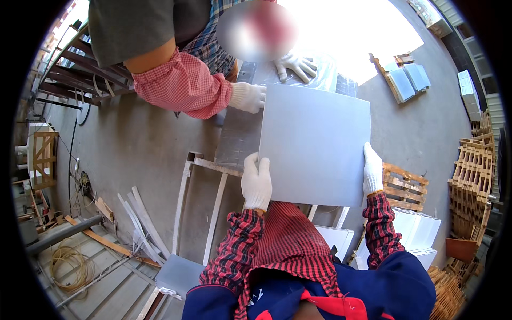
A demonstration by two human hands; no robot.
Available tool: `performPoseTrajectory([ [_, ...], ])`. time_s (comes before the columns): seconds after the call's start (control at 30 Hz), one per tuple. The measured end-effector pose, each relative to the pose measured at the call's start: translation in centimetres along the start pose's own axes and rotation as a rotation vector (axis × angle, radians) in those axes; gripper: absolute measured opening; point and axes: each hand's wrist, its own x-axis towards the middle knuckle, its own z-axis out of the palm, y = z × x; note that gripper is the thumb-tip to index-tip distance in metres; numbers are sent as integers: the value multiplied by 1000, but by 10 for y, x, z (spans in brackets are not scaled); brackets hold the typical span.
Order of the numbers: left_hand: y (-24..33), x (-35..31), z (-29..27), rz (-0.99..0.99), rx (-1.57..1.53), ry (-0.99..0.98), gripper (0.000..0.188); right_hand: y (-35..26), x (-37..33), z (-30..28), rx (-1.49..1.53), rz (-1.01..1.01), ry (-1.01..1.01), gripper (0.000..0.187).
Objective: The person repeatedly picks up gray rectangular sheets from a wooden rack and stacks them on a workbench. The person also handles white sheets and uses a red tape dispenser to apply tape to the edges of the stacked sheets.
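At the centre of the view, over a concrete floor (133,144), a large square grey tile (314,144) is held flat in the air. The left hand (256,182), in a white knit glove, closes its grip on the tile's lower edge at about 7 o'clock, fingers curled over the top face; the right hand (372,170), gloved the same way, clamps the side edge at about 4 o'clock. A co-worker's gloved hand (248,97) touches the tile's far corner at 11 o'clock, and the co-worker's other hand (296,65) rests on a plastic-wrapped stack (325,74) beyond. The likeliest trouble, I judge, is a slip: knit gloves on a smooth face give little friction, and an uneven pull from the two people could twist the tile free to chip a corner on the metal frame (205,176) below. The tile looks plain, matte, uniformly grey, thin with crisp straight edges and no visible marks. Wooden pallets (405,186) lie at 3 o'clock, white boxes (418,226) just beneath them.
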Motion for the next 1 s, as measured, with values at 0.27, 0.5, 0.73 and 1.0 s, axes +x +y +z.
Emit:
performPoseTrajectory([
  [0.27, 71, 134, 78, 46, 238, -40, 40, -16, 141, 53, 102, 37, 77, 53],
  [0.5, 65, 225, 107, 151, 263, -30, 41, -19, 210, 110, 211, -54, 81, 53],
  [0.73, 68, 265, 111, 94, 169, -20, 41, -32, 247, 145, 151, -122, -18, 50],
  [1.0, 56, 304, 109, 57, 406, -33, 46, -31, 268, 167, -265, -122, 14, 49],
])
